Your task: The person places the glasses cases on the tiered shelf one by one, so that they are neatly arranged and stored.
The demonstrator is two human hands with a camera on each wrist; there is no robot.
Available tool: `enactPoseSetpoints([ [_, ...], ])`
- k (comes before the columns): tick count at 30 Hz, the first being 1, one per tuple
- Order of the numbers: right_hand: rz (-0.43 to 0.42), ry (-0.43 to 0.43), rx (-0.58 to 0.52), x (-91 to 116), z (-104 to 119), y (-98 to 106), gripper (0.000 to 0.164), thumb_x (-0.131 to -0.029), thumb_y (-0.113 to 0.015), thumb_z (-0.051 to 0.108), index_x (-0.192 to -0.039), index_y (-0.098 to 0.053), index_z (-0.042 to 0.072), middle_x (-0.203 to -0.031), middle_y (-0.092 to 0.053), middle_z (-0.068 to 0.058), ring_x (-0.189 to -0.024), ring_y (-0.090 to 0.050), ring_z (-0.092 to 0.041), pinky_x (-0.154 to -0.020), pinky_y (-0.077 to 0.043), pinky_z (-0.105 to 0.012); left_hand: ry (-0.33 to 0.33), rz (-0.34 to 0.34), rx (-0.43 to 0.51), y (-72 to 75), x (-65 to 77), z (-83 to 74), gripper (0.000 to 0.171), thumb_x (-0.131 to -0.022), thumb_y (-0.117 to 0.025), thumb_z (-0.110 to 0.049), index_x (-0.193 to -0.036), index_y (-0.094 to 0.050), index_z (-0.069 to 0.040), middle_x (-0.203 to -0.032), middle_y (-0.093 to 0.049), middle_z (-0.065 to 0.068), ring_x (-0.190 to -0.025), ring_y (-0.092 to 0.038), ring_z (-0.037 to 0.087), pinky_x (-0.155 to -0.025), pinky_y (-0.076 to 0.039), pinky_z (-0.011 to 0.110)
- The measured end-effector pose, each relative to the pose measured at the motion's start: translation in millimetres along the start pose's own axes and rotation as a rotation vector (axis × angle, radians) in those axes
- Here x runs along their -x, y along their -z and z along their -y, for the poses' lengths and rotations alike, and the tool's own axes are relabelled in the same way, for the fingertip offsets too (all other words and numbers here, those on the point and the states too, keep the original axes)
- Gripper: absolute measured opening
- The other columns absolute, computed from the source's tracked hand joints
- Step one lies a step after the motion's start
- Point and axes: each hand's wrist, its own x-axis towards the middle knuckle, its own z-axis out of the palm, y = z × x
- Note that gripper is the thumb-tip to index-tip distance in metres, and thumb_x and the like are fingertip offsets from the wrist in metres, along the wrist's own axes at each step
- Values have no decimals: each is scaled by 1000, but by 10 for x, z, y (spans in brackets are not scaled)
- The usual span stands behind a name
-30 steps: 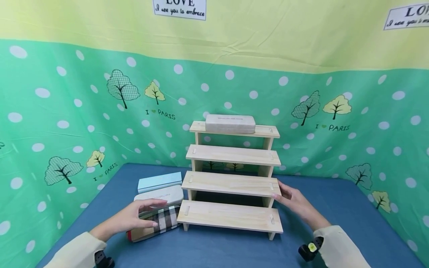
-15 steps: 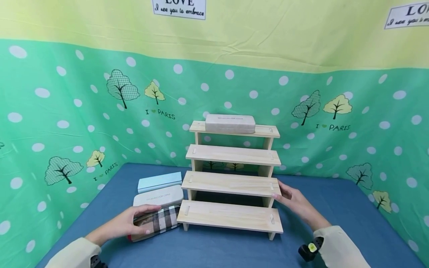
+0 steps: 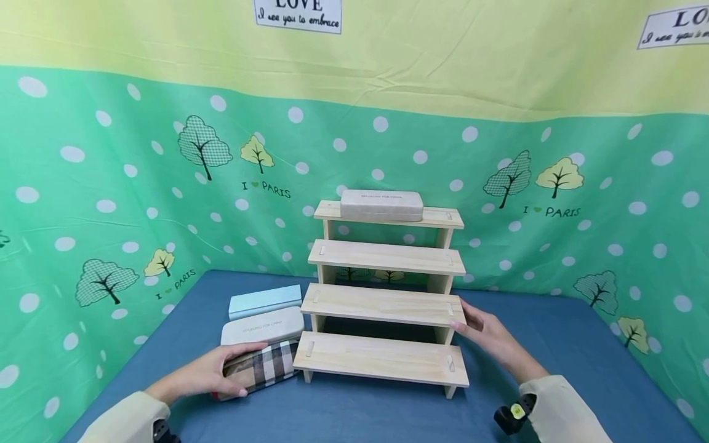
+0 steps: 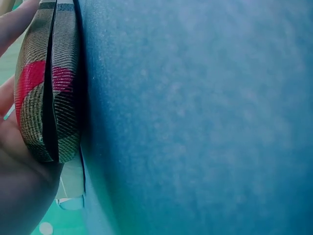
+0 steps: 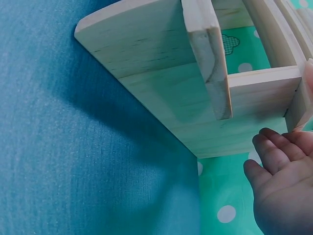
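Observation:
My left hand grips a plaid glasses case at its left end, thumb on the near side and fingers on the far side. In the left wrist view the end of that case, with a red stripe and a dark seam, lies against the palm. My right hand holds the right end of a tiered wooden display stand, thumb on the front edge of a middle step. The right wrist view has its fingers bent beside the stand's side panel.
A white glasses case and a light blue box lie behind the plaid case. On the stand's top step sits a greyish glasses case. The blue tablecloth meets a green and yellow printed curtain.
My left hand has lowered from above the plaid case and closed around its left end, uncovering the white case behind. The right hand stays at the stand.

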Motion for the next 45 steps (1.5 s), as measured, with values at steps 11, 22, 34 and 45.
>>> enactPoseSetpoints([
  [11, 11, 4, -15, 4, -4, -32, 71, -95, -57, 25, -147, -20, -7, -145, -32, -29, -127, -41, -43, -97, -39, -49, 12, -20, -28, 5, 31, -7, 72, -74, -79, -18, -138, -48, -13, -139, -46, 17, -118, -40, -5, -90, -35, 17],
  [22, 19, 3, -25, 16, -12, -14, 71, -95, -57, 25, -147, -19, -7, -145, -31, -30, -128, -40, -43, -97, -39, -49, 63, -30, -73, 45, 33, -54, 72, -70, -80, -18, -136, -52, -12, -135, -49, 19, -109, -45, 1, -87, -38, 20],
  [34, 22, -10, -36, 3, -16, 0, 73, -95, -56, 27, -147, -18, -6, -146, -29, -29, -129, -39, -42, -98, -38, -48, 3, -14, -116, 201, 88, -134, 71, -71, -78, -14, -135, -51, -4, -124, -57, 19, -103, -52, 1, -82, -43, 20],
  [45, 15, -11, -39, 6, -15, 10, 72, -95, -56, 26, -147, -18, -6, -146, -30, -28, -129, -39, -41, -98, -39, -47, -16, -28, -197, 438, 117, -281, 69, -73, -78, -18, -136, -51, -6, -130, -53, 21, -104, -49, -1, -79, -43, 19],
])
